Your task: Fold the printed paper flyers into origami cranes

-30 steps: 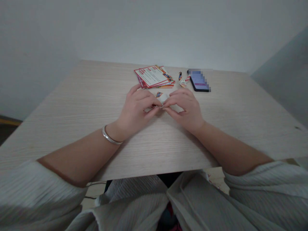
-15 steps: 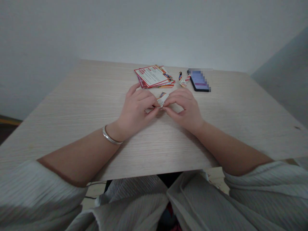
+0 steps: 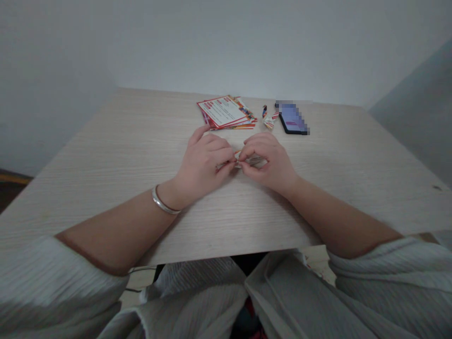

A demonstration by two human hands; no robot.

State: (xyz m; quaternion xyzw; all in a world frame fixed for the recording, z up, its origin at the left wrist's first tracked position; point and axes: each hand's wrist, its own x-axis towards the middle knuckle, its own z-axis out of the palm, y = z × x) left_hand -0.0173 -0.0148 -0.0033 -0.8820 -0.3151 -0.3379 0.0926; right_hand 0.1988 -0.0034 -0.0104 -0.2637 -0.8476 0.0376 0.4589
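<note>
My left hand (image 3: 206,157) and my right hand (image 3: 270,157) meet fingertip to fingertip over the middle of the table. Between thumb and forefinger each hand pinches a small folded piece of printed paper (image 3: 238,161). Most of that paper is hidden behind my fingers; only a whitish strip with a bit of orange shows. Just beyond my left hand lies a loose stack of printed cards (image 3: 224,112) with red borders. A small folded paper shape (image 3: 269,120), white with coloured print, sits past my right hand.
A dark phone (image 3: 293,118) with a lit, partly blurred screen lies right of the folded paper shape. The pale wood table (image 3: 141,127) runs back to a wall (image 3: 226,47). Its front edge is close to my lap.
The paper between my fingers shows less of its printed part, which stood up behind my fingertips before. Both hands have come slightly nearer to me.
</note>
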